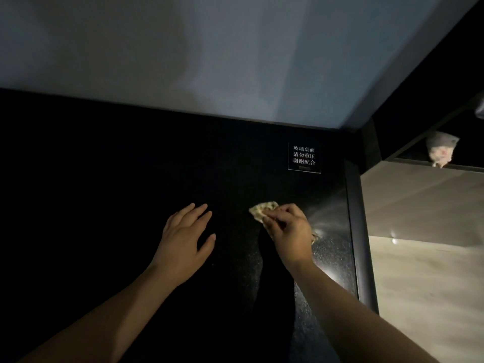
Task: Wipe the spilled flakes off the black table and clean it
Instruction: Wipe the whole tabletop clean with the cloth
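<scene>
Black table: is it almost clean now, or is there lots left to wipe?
Not finished yet. Done: the dark middle of the black table shows no flakes, though it is too dim to be sure. In hand: the right hand grips a crumpled cloth on the top while the left hand rests flat. Left: pale specks near the right edge may be flakes or just the surface.
</scene>
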`<state>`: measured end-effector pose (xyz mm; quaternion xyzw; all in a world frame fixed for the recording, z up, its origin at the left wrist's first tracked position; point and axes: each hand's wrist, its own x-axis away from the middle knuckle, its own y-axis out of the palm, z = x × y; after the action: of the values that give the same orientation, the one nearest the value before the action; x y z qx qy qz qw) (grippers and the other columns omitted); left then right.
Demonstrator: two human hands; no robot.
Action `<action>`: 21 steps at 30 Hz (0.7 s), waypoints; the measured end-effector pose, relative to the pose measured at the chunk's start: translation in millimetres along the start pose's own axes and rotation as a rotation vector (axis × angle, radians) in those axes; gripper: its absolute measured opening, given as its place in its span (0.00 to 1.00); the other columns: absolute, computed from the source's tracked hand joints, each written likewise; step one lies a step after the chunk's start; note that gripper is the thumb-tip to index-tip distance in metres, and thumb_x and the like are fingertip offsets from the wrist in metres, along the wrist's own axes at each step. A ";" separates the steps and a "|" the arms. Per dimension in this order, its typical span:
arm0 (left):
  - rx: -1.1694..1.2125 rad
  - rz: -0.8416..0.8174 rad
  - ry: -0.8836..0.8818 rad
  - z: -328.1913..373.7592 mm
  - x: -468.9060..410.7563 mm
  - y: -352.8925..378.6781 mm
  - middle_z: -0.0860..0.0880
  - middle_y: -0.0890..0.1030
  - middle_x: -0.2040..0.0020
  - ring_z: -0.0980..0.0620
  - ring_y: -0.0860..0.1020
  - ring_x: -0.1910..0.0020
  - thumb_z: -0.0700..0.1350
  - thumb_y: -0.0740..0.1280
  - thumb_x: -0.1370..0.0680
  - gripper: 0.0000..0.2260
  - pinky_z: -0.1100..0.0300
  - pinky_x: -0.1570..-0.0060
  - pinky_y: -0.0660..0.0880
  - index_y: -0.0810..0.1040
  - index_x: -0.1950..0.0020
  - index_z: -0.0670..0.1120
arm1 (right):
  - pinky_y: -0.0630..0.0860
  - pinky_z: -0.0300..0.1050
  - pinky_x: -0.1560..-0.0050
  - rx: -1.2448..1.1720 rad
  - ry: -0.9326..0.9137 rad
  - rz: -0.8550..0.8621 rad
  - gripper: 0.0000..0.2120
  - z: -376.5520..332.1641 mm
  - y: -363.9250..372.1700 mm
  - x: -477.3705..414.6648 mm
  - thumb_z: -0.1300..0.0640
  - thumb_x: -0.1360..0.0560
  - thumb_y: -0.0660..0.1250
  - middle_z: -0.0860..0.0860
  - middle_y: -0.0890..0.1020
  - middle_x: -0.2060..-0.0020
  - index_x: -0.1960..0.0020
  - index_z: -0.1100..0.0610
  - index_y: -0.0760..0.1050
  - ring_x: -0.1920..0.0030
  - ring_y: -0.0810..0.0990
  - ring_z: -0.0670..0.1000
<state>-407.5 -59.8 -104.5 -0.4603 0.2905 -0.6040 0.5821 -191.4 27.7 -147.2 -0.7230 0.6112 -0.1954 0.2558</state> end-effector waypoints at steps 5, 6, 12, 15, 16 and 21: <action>-0.092 -0.102 0.000 -6.1 24.6 -1.2 0.55 0.52 0.22 0.56 0.47 0.24 0.55 0.57 0.19 0.25 0.55 0.24 0.47 0.57 0.23 0.52 | 0.75 0.41 0.51 0.024 0.131 0.230 0.08 -4.7 -5.7 -6.8 0.61 0.25 0.71 0.47 0.75 0.54 0.46 0.56 0.83 0.50 0.76 0.50; -0.114 -0.118 -0.006 -6.9 27.4 -1.1 0.55 0.51 0.22 0.56 0.46 0.24 0.55 0.56 0.19 0.26 0.55 0.24 0.48 0.55 0.23 0.52 | 0.72 0.41 0.51 0.058 0.170 0.251 0.09 -3.6 -4.0 -9.5 0.60 0.25 0.70 0.47 0.75 0.52 0.45 0.56 0.83 0.49 0.75 0.50; -0.176 -0.120 -0.001 -11.3 36.3 0.9 0.53 0.50 0.22 0.54 0.46 0.23 0.57 0.54 0.19 0.27 0.55 0.24 0.48 0.52 0.22 0.52 | 0.68 0.36 0.53 0.123 0.050 0.124 0.09 0.4 3.3 22.6 0.55 0.26 0.72 0.47 0.78 0.54 0.47 0.52 0.84 0.50 0.73 0.49; -0.173 -0.142 -0.008 -10.3 39.7 -0.1 0.52 0.48 0.21 0.54 0.45 0.23 0.57 0.55 0.19 0.28 0.54 0.24 0.47 0.51 0.22 0.51 | 0.67 0.29 0.54 0.123 0.010 0.067 0.08 -1.5 1.1 58.5 0.56 0.27 0.74 0.45 0.77 0.56 0.48 0.51 0.85 0.53 0.74 0.47; -0.176 -0.151 -0.012 -10.3 41.3 -0.9 0.52 0.47 0.21 0.54 0.44 0.23 0.57 0.55 0.19 0.28 0.53 0.24 0.47 0.50 0.22 0.51 | 0.69 0.30 0.54 0.106 0.022 0.042 0.07 -2.9 0.4 66.1 0.56 0.28 0.74 0.43 0.77 0.57 0.49 0.51 0.85 0.53 0.75 0.47; -0.166 -0.169 -0.015 -18.8 46.2 1.8 0.53 0.45 0.21 0.55 0.41 0.23 0.58 0.54 0.19 0.29 0.54 0.24 0.45 0.49 0.22 0.51 | 0.73 0.37 0.56 0.010 0.063 0.165 0.05 -5.6 -14.3 51.2 0.62 0.27 0.73 0.46 0.76 0.58 0.52 0.55 0.84 0.57 0.77 0.46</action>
<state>-418.8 -108.4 -103.7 -0.5342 0.2955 -0.6213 0.4912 -174.5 -21.6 -135.5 -0.6626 0.6754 -0.1993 0.2552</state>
